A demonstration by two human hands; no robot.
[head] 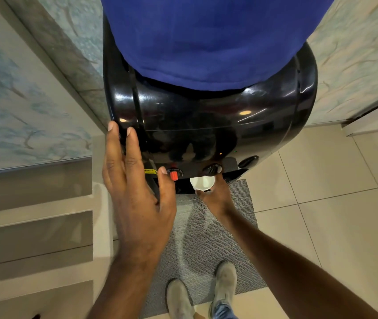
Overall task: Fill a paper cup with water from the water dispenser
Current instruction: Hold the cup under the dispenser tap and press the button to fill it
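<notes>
A glossy black water dispenser (pixel 206 125) stands in front of me, its bottle under a blue cloth cover (pixel 206 38). My right hand (pixel 217 196) holds a white paper cup (pixel 202 183) upright beneath the middle black tap (pixel 211 169). My left hand (pixel 135 192) is flat and spread against the dispenser's left front, fingers pointing up, the thumb tip next to the red tap (pixel 174 175). A third black tap (pixel 248 161) sits further right. Whether water is flowing I cannot see.
A grey woven mat (pixel 206 245) lies on the beige tiled floor under my two feet (pixel 203 293). Steps (pixel 33 226) rise at the left. Patterned walls (pixel 22 100) flank the dispenser on both sides.
</notes>
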